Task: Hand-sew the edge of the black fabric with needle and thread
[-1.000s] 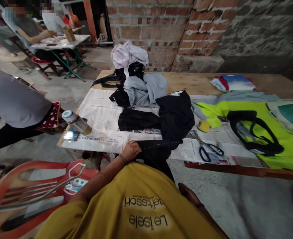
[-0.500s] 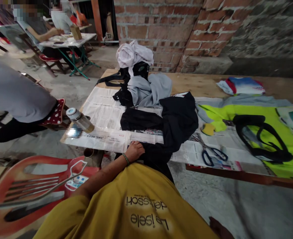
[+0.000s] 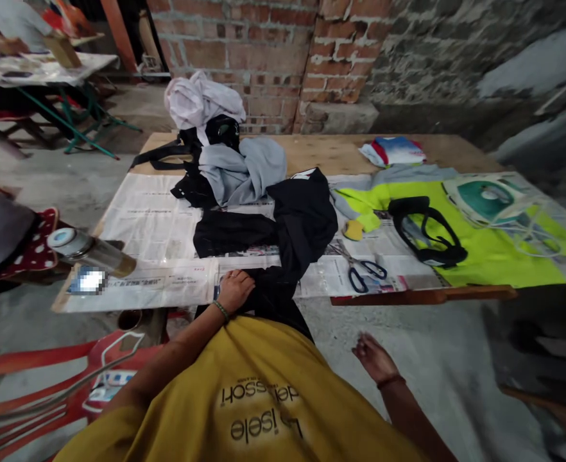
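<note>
My left hand rests at the table's near edge, its fingers bent together over the near end of a black garment. That garment lies crumpled across the newspaper and hangs down toward my lap. My right hand is in the air beyond the table's near edge, above the floor, its fingers loosely bent and somewhat apart with nothing seen in them. Nearest to it on the table are scissors with dark blue handles. A yellow pad lies just behind them.
Newspaper covers much of the table. A grey cloth and a pale pink cloth are heaped behind. On the right, a neon yellow garment bears a black strap loop and an iron. A bottle stands left.
The view has turned to the right, bringing the whole iron into sight. My right hand has come up from the lower edge toward the table. My left hand stays on the black garment.
</note>
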Demonstrator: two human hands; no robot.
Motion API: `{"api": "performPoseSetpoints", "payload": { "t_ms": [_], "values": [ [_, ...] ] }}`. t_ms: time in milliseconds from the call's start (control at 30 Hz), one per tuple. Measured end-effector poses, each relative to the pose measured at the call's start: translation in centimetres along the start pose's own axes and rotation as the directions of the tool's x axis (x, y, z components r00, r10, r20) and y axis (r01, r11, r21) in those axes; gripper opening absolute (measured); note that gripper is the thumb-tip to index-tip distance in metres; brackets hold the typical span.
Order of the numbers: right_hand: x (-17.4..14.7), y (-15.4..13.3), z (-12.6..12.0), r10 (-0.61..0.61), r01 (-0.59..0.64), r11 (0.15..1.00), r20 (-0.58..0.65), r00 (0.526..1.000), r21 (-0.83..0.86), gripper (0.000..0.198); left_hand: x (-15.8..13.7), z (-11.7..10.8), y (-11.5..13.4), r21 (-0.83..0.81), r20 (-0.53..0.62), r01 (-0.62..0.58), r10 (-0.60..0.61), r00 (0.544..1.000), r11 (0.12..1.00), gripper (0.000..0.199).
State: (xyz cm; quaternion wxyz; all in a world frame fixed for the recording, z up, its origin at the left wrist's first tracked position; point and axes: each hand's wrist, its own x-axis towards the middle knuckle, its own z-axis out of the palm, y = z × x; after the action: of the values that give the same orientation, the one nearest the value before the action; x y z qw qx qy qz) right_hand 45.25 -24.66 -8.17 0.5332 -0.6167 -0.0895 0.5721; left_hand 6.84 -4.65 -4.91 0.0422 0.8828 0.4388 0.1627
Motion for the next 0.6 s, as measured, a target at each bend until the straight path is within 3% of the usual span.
{"api": "performPoseSetpoints", "payload": {
  "t_ms": [133,200,267,300,367,433,467,533,600],
  "values": [
    [0.8,-1.9,7.2,0.077,-0.029,0.988,0.32,0.944,-0.152,0.033,-0.2,0.0,-0.2,-0.011,-0.03,0.055,-0.055,0.998,0.998,0.018],
    [1.2,-3.7,10.3,0.034,0.09,0.954,0.403,0.915,-0.285,0.036,-0.3,-0.1,-0.3,-0.033,-0.031,0.064,-0.065,0.997,0.997,0.017],
    [2.3,-6.1,12.9,-0.067,0.27,0.842,0.406,0.911,-0.466,0.036,-0.3,-0.1,-0.4,-0.049,-0.029,0.062,-0.064,0.998,0.997,0.018],
    [3.1,-7.4,14.0,-0.138,0.359,0.736,0.392,0.91,-0.574,0.033,-0.4,-0.1,-0.5,-0.054,-0.03,0.06,-0.062,0.998,0.997,0.018],
    [5.0,-10.3,16.0,-0.303,0.494,0.419,0.395,0.867,-0.762,0.03,-0.4,-0.2,-0.6,-0.063,-0.035,0.054,-0.056,0.998,0.997,0.018],
    [6.7,-13.1,18.1,-0.454,0.576,0.044,0.497,0.739,-0.816,0.029,-0.5,-0.3,-0.6,-0.069,-0.037,0.045,-0.048,0.998,0.997,0.018],
    [7.4,-14.4,19.1,-0.465,0.58,-0.117,0.561,0.685,-0.806,0.029,-0.5,-0.3,-0.6,-0.069,-0.036,0.042,-0.045,0.998,0.997,0.018],
    [8.2,-16.8,21.3,-0.439,0.512,-0.336,0.613,0.657,-0.79,0.03,-0.5,-0.4,-0.6,-0.068,-0.029,0.042,-0.044,0.999,0.997,0.017],
    [8.4,-18.6,23.4,-0.416,0.413,-0.468,0.608,0.676,-0.781,0.03,-0.5,-0.5,-0.7,-0.07,-0.021,0.046,-0.048,0.999,0.996,0.017]
  ]
}}
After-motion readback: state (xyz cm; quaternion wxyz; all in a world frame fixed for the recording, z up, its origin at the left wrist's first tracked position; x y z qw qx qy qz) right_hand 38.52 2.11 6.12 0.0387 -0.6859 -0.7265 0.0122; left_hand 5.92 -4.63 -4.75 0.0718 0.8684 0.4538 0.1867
